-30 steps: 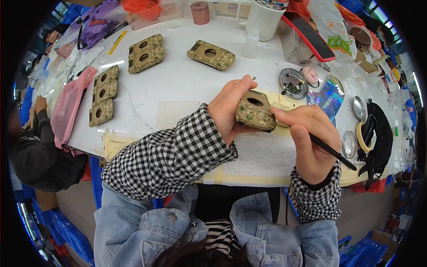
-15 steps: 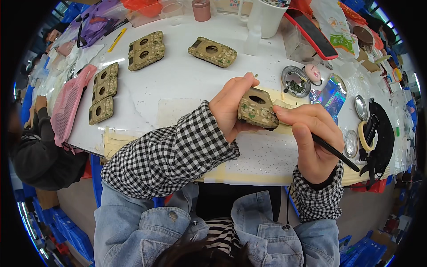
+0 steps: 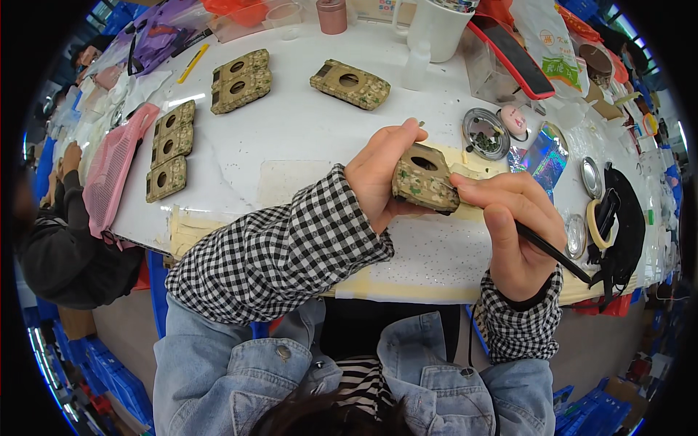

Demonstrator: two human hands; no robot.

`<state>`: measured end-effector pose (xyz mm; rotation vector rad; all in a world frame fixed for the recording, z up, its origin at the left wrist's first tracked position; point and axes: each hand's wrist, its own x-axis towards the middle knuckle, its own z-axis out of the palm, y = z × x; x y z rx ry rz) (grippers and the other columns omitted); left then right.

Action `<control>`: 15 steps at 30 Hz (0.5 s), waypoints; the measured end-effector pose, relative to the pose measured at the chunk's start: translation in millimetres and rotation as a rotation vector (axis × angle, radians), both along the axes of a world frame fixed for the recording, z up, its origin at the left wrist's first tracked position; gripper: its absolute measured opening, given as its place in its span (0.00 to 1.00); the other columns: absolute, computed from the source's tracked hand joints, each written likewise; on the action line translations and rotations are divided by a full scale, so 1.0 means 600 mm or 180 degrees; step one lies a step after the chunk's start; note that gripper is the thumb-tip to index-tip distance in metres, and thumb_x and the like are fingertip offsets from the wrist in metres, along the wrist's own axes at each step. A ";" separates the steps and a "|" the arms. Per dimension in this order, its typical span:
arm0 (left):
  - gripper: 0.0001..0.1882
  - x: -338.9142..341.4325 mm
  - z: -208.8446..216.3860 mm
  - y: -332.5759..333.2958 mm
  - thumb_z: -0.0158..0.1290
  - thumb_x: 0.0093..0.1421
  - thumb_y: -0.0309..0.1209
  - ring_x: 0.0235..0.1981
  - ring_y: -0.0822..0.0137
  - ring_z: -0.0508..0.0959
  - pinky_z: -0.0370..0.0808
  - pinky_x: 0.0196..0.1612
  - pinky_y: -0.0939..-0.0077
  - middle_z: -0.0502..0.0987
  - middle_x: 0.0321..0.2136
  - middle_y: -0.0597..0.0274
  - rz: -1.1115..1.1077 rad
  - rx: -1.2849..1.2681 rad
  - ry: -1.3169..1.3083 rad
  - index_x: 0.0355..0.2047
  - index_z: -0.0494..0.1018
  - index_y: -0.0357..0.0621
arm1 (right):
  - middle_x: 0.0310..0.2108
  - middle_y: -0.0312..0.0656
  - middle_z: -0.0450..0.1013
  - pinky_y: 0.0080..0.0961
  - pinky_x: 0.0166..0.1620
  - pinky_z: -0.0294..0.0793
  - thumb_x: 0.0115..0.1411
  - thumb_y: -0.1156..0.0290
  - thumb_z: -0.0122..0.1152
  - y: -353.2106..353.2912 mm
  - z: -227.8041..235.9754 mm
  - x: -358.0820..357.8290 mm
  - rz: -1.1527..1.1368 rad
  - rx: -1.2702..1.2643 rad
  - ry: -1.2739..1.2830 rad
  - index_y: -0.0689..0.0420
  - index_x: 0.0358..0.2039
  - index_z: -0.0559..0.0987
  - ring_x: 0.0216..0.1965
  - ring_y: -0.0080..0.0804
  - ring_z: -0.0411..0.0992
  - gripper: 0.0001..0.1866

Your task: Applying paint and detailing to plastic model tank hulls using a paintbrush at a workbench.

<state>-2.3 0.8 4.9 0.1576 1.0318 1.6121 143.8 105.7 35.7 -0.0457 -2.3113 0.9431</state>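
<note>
My left hand (image 3: pixel 382 174) is closed around a camouflage model tank hull (image 3: pixel 423 178), tilted above the table's near part. A dark oval hole shows in the hull's top. My right hand (image 3: pixel 520 225) pinches a slim black-handled tool (image 3: pixel 556 254), its handle slanting down to the right. Its tip end is at the hull's right edge, too small to make out, so I cannot tell whether it is a brush. A similar hull (image 3: pixel 349 83) lies farther back, with a group of hulls (image 3: pixel 241 81) to its left and another group (image 3: pixel 169 152) near the pink mesh.
To the right stand a round dish of dark green bits (image 3: pixel 486 134), a pink rounded item (image 3: pixel 512 120), shiny foil (image 3: pixel 544 156) and a tape roll (image 3: pixel 600 225). A white mug (image 3: pixel 436 33) and a red-edged phone (image 3: pixel 512 58) are behind. A co-worker's dark sleeve (image 3: pixel 80 240) is at left.
Both hands and the held hull appear shifted very slightly to the right and down. The table things shift a little too, so the view itself has moved. Both grips stay the same.
</note>
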 end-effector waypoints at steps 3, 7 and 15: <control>0.22 -0.001 -0.003 0.000 0.40 0.61 0.50 0.42 0.65 0.75 0.74 0.42 0.68 0.73 0.40 0.57 -0.0008 0.0000 0.0018 0.48 0.64 0.49 | 0.34 0.45 0.74 0.22 0.35 0.69 0.55 0.76 0.56 -0.001 0.000 0.000 -0.0004 -0.0041 -0.0007 0.63 0.35 0.78 0.31 0.31 0.71 0.08; 0.22 -0.002 -0.006 0.000 0.40 0.60 0.50 0.42 0.65 0.75 0.74 0.42 0.68 0.73 0.40 0.56 -0.0017 0.0017 -0.0004 0.48 0.64 0.49 | 0.33 0.45 0.74 0.22 0.35 0.69 0.55 0.76 0.55 -0.002 0.001 -0.001 -0.0020 -0.0076 -0.0003 0.62 0.35 0.78 0.31 0.31 0.71 0.08; 0.22 -0.002 -0.005 0.001 0.41 0.60 0.50 0.42 0.65 0.75 0.74 0.42 0.68 0.73 0.40 0.55 0.0004 0.0034 -0.0057 0.47 0.64 0.49 | 0.32 0.44 0.74 0.22 0.35 0.69 0.55 0.76 0.55 -0.001 -0.002 0.000 -0.0034 -0.0201 0.0051 0.63 0.35 0.78 0.31 0.30 0.70 0.08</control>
